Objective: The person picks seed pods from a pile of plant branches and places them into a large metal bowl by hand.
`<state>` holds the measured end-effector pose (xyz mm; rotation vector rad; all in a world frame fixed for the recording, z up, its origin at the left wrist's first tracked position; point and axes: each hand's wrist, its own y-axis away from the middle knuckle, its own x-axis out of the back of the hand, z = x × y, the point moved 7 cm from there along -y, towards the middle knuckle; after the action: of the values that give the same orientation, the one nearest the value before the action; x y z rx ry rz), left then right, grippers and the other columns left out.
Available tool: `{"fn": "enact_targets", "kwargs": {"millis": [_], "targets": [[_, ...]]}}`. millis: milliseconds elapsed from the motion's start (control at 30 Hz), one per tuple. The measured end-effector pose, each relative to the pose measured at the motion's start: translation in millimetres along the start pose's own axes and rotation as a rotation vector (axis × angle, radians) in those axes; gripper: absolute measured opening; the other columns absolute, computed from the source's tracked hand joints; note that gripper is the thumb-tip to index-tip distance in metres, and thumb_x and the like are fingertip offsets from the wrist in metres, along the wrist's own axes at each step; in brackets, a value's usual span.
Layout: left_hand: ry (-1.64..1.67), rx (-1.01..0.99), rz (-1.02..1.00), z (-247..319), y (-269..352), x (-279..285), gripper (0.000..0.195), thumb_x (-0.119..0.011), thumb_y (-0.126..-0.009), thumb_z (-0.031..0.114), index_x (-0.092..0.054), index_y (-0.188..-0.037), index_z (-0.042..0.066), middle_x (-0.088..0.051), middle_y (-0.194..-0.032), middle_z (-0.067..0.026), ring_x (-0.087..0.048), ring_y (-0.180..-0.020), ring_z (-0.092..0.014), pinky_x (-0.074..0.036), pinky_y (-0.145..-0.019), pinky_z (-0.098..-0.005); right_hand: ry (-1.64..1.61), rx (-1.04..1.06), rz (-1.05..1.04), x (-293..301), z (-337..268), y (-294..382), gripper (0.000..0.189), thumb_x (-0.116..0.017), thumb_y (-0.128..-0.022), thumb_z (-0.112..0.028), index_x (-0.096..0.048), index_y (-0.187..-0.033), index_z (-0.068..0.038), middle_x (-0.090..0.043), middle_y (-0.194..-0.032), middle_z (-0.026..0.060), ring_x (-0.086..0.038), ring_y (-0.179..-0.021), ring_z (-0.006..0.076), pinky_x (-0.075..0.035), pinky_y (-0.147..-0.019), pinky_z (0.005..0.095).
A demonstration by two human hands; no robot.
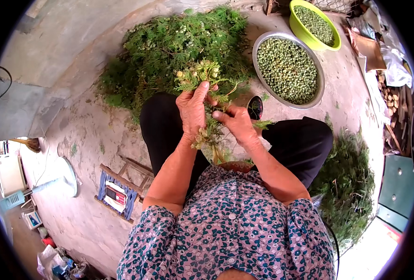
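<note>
My left hand (194, 108) grips a leafy conifer branch (201, 71), probably arborvitae, with pale green cones among its flat sprays. Thumb on top, it holds the stems above my lap. Just to the right, my right hand (240, 124) has its thumb and curled fingers closed on the same bunch, lower down. A green sprig tip (263, 124) sticks out past that hand. More foliage with cones (205, 136) hangs below my left wrist. Between my thighs, a reddish-brown rim or surface (236, 166) is partly hidden by my shirt and the foliage.
Ahead lies a heap of cut conifer branches (179, 45). A metal basin (319, 82) and a lime-green basin (294, 26) hold green cones. More branches (347, 185) lie at right. A small wooden stool (103, 169) bears a handheld device; a pale blue fan (49, 185) stands left.
</note>
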<state>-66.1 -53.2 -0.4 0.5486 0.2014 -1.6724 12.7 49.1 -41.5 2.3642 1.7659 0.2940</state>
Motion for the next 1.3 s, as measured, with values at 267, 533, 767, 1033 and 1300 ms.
{"fn": "enact_targets", "kwargs": {"millis": [267,533,767,1033,1300], "targets": [[-0.13,-0.035,-0.077,2.2,14.4,-12.8,0.006,-0.06,-0.078,0.002,-0.062,-0.082,-0.001,-0.063,-0.073,-0.0077,-0.05,-0.049,-0.011,-0.038,-0.041,-0.0233,-0.296,0.165,0.31,40.2,-64.5,7.0,0.014,-0.064,-0.079,-0.011,-0.06,-0.085,0.001,-0.058,-0.07,-0.0008,-0.047,-0.062,0.0042,-0.04,-0.054,0.0199],[-0.241,0.046,-0.154,0.7,21.7,-18.4,0.009,-0.063,-0.075,0.003,-0.062,-0.084,0.0,-0.061,-0.073,-0.0043,-0.053,-0.052,-0.01,-0.039,-0.04,-0.0229,-0.174,0.142,0.315,42.4,-53.0,1.7,0.014,-0.064,-0.079,-0.011,-0.06,-0.084,0.002,-0.059,-0.071,0.0023,-0.049,-0.063,0.0068,-0.041,-0.056,0.022],[-0.083,0.106,-0.223,-3.3,26.5,-18.6,0.014,-0.063,-0.079,0.012,-0.061,-0.086,0.001,-0.06,-0.074,-0.0016,-0.049,-0.049,-0.009,-0.038,-0.041,-0.021,-0.18,0.18,0.448,50.0,-49.6,4.3,0.009,-0.054,-0.084,-0.006,-0.057,-0.087,0.002,-0.057,-0.069,0.0033,-0.048,-0.053,0.0069,-0.039,-0.045,0.0218],[-0.039,0.201,-0.183,-8.7,21.9,-11.6,0.013,-0.061,-0.081,0.011,-0.059,-0.089,0.001,-0.059,-0.073,-0.0024,-0.053,-0.054,-0.012,-0.035,-0.041,-0.0188,-0.781,-0.006,0.187,53.6,-40.7,-6.6,0.009,-0.055,-0.083,-0.005,-0.053,-0.092,-0.002,-0.054,-0.071,0.0,-0.049,-0.055,0.0068,-0.037,-0.046,0.0186],[-0.028,0.211,-0.226,-14.5,20.4,-10.0,0.016,-0.062,-0.08,0.011,-0.059,-0.093,0.001,-0.06,-0.076,-0.0016,-0.05,-0.053,-0.008,-0.033,-0.041,-0.0187,-0.498,0.011,0.049,37.7,-37.2,-7.6,0.015,-0.062,-0.081,-0.013,-0.056,-0.088,-0.001,-0.049,-0.061,-0.0033,-0.041,-0.048,0.0041,-0.032,-0.041,0.0176]]}}
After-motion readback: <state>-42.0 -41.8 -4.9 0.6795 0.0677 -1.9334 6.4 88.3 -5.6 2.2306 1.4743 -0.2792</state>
